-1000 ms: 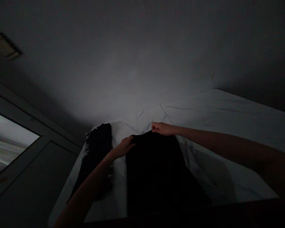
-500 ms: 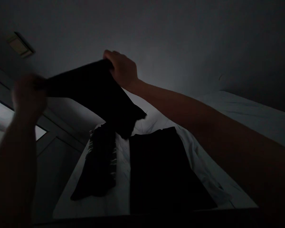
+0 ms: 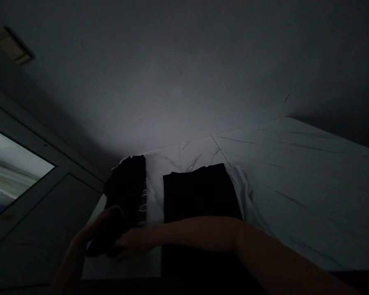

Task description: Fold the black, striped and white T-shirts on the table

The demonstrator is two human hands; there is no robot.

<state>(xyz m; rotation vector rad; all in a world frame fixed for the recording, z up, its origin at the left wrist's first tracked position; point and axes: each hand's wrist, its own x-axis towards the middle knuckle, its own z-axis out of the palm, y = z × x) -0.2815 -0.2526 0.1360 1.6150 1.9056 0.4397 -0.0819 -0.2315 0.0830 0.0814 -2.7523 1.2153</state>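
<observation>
A black garment (image 3: 127, 184) lies lengthwise over the left pile of clothes, its kind hard to make out in the dark. My left hand (image 3: 109, 217) is closed on the cloth at the near left part of that pile. Close by, my right hand (image 3: 133, 241) grips the cloth at the near right edge; its fingertips are blurred and sunk in shadow. A striped cloth (image 3: 142, 207) shows along the pile's right side. Under my right forearm lies another black garment (image 3: 199, 194), spread flat, its lower part partly covered by the arm.
Pale fabric (image 3: 246, 190) sticks out beside the right black garment. Both piles lie on a light, marble-patterned surface (image 3: 155, 180). A grey panelled door or frame (image 3: 64, 205) with a glass pane (image 3: 15, 164) stands at the left. A box-like fixture (image 3: 14, 46) is at upper left.
Both hands have come down from the raised position, carrying the black garment onto the left pile. My right hand moved down and left, my left hand down and right, and they are closer together.
</observation>
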